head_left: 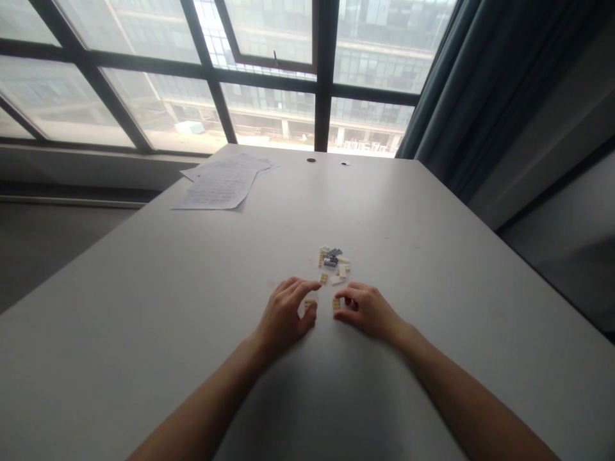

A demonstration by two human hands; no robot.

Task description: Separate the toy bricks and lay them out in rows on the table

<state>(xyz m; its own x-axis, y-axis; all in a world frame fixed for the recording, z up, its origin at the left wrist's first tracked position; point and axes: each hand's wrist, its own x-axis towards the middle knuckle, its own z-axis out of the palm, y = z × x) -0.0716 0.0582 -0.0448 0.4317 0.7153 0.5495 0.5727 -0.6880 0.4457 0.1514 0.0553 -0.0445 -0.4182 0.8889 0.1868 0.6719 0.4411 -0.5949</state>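
My left hand is over the white table with thumb and fingers apart. A small tan toy building brick lies in the gap between them, partly hidden by the thumb. Another tan piece lies just beyond the left index fingertip. My right hand pinches a tan studded building brick between thumb and index finger, close to the tabletop. Just past both hands sits a small pile of grey and cream building bricks, with a flat white piece at its near side.
Printed paper sheets lie on the far left of the white table. Two cable holes are near its back edge. Beyond stand a framed window and, at the right, a dark curtain.
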